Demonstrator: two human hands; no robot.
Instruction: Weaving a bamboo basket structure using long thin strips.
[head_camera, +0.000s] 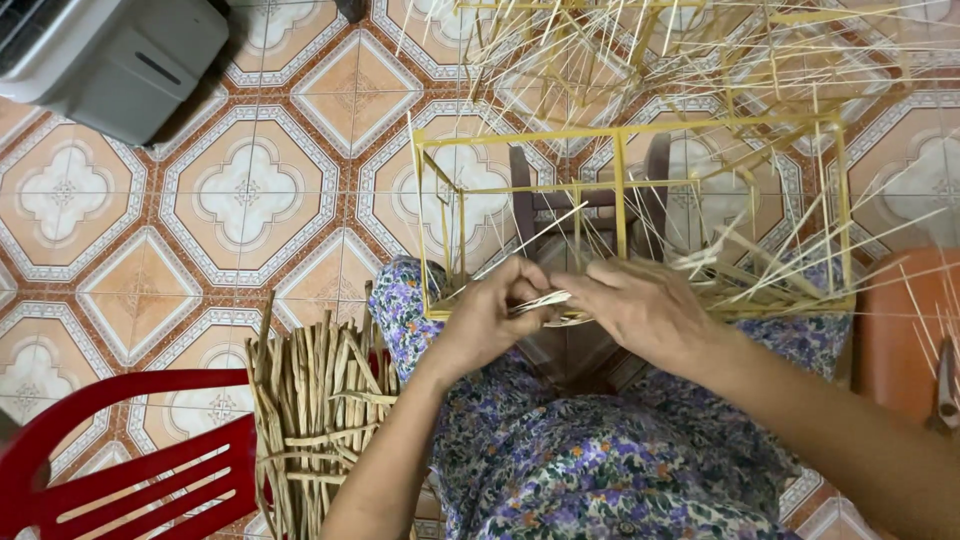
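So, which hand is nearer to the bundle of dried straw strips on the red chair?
The left hand. It is just up and right of the bundle of dried straw strips; the right hand is farther right, at the bamboo frame.

Both arms are bare to above the elbow — no sleeves, watch, rings or bracelets show on the left hand (487, 312) or the right hand (640, 310). The lap is covered by floral cloth (590, 470) — purple, blue and white blossoms with small orange flecks.

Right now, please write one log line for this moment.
left hand: pinches pale thin strip | right hand: same strip | yellow bamboo stick frame: on lap
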